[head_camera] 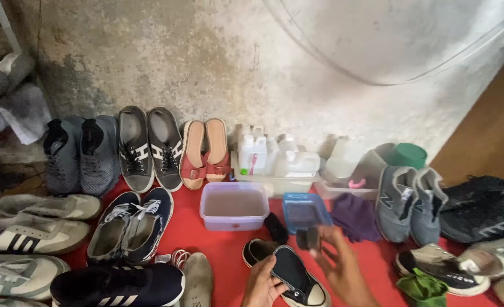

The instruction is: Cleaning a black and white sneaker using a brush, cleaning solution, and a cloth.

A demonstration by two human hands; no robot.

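The left hand's [261, 282] grip closes on a black sneaker [297, 278], right hand's [340, 267] on a dark brush [307, 237]; tubs [233, 206] behind.

A red mat [206, 239] covers the floor against a stained wall. Directly on it lie pairs of sneakers [132, 224], red sandals [203, 153], a lilac tub [233, 206], a blue container [304, 211] and a purple cloth [354, 219].

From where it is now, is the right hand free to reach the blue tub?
Probably yes. The right hand, holding a small dark block, hovers just below the blue tub, with nothing between them.
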